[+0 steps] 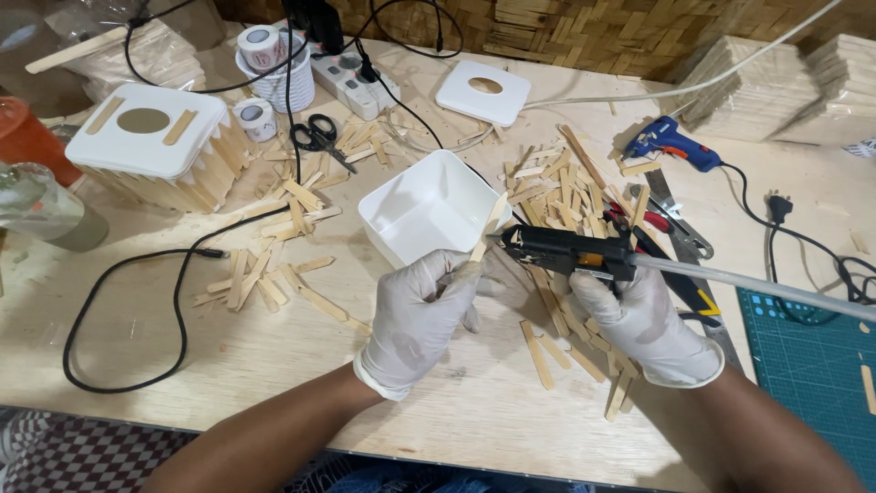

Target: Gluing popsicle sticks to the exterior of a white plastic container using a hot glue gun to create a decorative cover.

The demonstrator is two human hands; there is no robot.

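Pale wooden craft stick (486, 226), flat and narrow with a rounded tip, stands tilted up and to the right out of the left hand (422, 315). Its lower end sits pinched between the gloved fingers (453, 267), which are closed on it; upper end rises free, crossing the rim of the white square plastic tub (422, 205) just behind.

Right hand (643, 321), also in a pale glove, wrapped closed around the black glue gun (566, 251). Gun lies roughly level, nozzle pointing left, its tip just beside the stick's middle; touching or not cannot be told. A long glue rod (757, 288) juts out of the gun's back toward the right edge.

Both hands hover over a plywood table (274, 365), in front of the tub.

Loose sticks (557, 196) scattered behind and under the right hand. Blue glue gun (671, 142) well apart at upper right. Scissors (319, 135) beyond the tub.
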